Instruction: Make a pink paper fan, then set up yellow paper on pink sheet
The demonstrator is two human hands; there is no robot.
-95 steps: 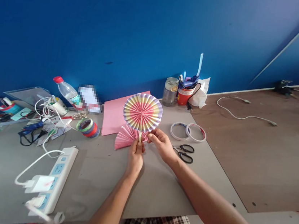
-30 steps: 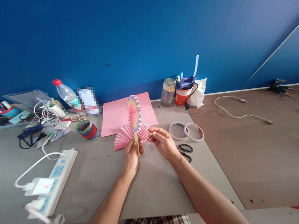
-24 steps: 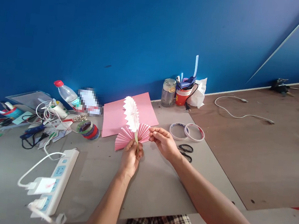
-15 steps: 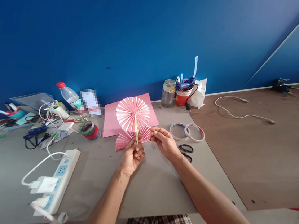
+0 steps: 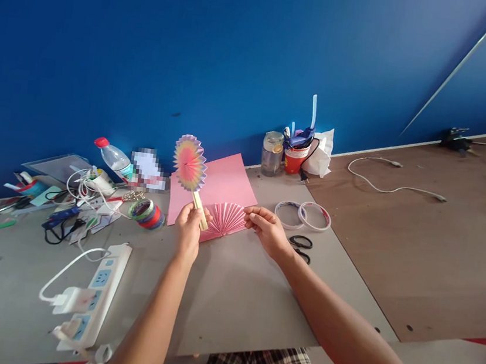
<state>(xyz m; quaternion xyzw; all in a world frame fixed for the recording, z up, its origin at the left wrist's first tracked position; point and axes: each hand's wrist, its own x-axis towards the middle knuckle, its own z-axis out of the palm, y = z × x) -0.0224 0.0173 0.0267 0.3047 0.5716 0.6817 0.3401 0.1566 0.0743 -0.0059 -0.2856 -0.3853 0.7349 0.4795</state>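
Note:
A round pleated paper fan (image 5: 190,162), pink in the middle with yellow and lavender towards its zigzag rim, stands up from my left hand (image 5: 190,228). That hand is closed around its pale yellow handle (image 5: 198,207). Behind and to the right is a pink pleated half-round paper fan (image 5: 226,218), its left part hidden by my left hand. At its right edge, the fingertips of my right hand (image 5: 264,225) are pinched together. Whether they grip the pleated paper or something small, I cannot make out.
Pink paper sheets (image 5: 230,177) lie behind the fans. Two tape rolls (image 5: 316,217) and black-handled scissors (image 5: 301,241) are right of my right hand. A glass jar (image 5: 271,155) and red cup (image 5: 294,160) stand by the wall. Stacked tapes (image 5: 148,214) and a power strip (image 5: 103,289) are left.
My left hand has moved left and turned the round fan, so its multicoloured face shows instead of the pale pink one. My right hand stays almost in place.

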